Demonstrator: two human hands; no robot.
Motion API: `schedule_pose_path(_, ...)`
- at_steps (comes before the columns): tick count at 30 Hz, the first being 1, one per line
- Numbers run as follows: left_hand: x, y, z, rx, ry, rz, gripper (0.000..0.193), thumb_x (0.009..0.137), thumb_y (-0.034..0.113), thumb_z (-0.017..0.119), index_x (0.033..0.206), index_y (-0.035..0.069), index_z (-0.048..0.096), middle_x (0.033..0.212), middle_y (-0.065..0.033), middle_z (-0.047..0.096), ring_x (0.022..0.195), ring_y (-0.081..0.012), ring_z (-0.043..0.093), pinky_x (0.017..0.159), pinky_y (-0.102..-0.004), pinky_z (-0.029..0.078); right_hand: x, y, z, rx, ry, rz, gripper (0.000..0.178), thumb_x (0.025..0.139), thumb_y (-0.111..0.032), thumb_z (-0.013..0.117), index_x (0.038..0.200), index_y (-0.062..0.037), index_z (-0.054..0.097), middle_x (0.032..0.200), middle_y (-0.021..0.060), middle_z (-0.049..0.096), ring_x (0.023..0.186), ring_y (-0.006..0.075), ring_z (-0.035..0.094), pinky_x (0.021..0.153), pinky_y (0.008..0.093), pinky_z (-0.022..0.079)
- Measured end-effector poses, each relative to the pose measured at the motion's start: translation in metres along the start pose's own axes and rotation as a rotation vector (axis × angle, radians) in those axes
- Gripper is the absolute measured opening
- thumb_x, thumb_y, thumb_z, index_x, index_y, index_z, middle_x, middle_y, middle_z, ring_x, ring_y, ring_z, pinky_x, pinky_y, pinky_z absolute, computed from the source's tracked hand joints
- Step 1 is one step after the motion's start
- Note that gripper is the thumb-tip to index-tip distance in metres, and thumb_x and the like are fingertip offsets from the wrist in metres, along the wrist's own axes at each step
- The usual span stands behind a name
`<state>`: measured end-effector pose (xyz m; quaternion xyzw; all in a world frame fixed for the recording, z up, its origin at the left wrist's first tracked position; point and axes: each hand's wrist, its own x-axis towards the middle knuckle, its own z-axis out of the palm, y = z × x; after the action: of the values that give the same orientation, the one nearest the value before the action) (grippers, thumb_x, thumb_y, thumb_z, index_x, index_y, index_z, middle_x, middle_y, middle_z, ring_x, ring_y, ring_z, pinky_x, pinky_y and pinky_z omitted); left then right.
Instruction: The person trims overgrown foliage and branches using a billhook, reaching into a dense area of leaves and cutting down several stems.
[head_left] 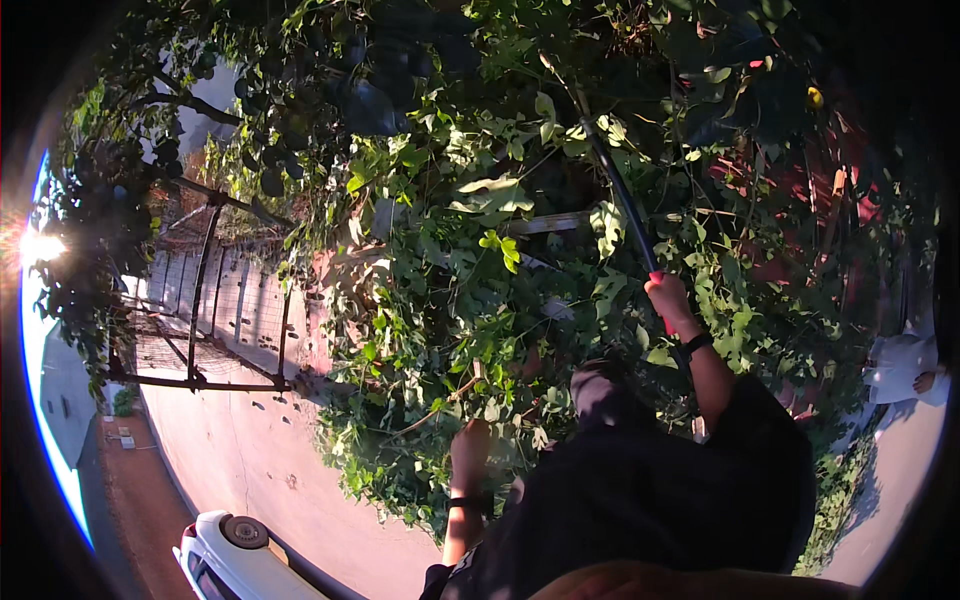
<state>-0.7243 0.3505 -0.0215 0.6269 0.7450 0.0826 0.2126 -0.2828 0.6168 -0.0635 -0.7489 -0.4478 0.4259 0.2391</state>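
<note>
My right hand [668,298] is wrapped round the red grip of a long black pole [622,188], with a dark band on the wrist. The pole slants up and left into dense green vines [590,270]. Its far end looks pale and thin among the leaves, and I cannot make out what kind of head it has. Lower and to the left, my left hand [470,440] is closed at the edge of the foliage, close to a thin bare stem [440,408]. Whatever it may hold is hidden.
A rusty metal frame with wire mesh [195,350] stands at the left under dark branches. Pale paving [270,470] runs below it, with a white car [235,560] at the lower left. A large white sack [900,368] lies at the far right. Low sun glares at the left.
</note>
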Motion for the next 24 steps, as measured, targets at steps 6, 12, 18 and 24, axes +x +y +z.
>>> schedule_pose_path(6,-0.081,-0.01,0.009,-0.085,-0.011,0.004,0.021,0.095,0.026,0.051,0.087,0.008,0.059,0.079,-0.0202,0.065,0.074,-0.0425,0.064,0.064,-0.054,0.048,-0.18,0.161,-0.002,-0.255,0.033,0.016,0.023,0.077,-0.024,0.063,0.073,-0.0012,0.06,0.057,0.0158,0.058,0.05,0.0312,0.062,0.049,0.045,0.047)
schedule_pose_path(12,-0.158,-0.005,0.019,0.04,-0.136,-0.082,0.022,0.095,0.025,0.051,0.087,0.006,0.059,0.086,-0.0184,0.066,0.082,-0.0424,0.064,0.069,-0.0531,0.05,-0.269,0.221,-0.02,-0.588,-0.111,0.073,0.024,0.079,-0.027,0.066,0.088,-0.0041,0.068,0.082,0.0203,0.069,0.079,0.0375,0.068,0.07,0.0441,0.052)
schedule_pose_path(18,-0.272,-0.02,0.069,-0.157,0.046,-0.081,0.021,0.093,0.024,0.052,0.085,0.005,0.059,0.084,-0.0192,0.065,0.081,-0.0425,0.063,0.067,-0.0514,0.049,-0.313,0.134,0.003,-0.727,-0.447,-0.309,0.026,0.08,-0.029,0.064,0.092,-0.0062,0.069,0.091,0.0212,0.069,0.087,0.0382,0.067,0.072,0.0455,0.052)
schedule_pose_path(24,-0.413,0.004,0.129,-0.102,0.134,-0.503,0.026,0.095,0.029,0.055,0.087,0.005,0.063,0.081,-0.0208,0.065,0.077,-0.043,0.063,0.065,-0.0471,0.05,-0.387,0.085,0.075,-0.693,-0.985,-0.652,0.026,0.075,-0.025,0.066,0.093,-0.0065,0.071,0.084,0.0188,0.069,0.082,0.0363,0.068,0.074,0.043,0.054)
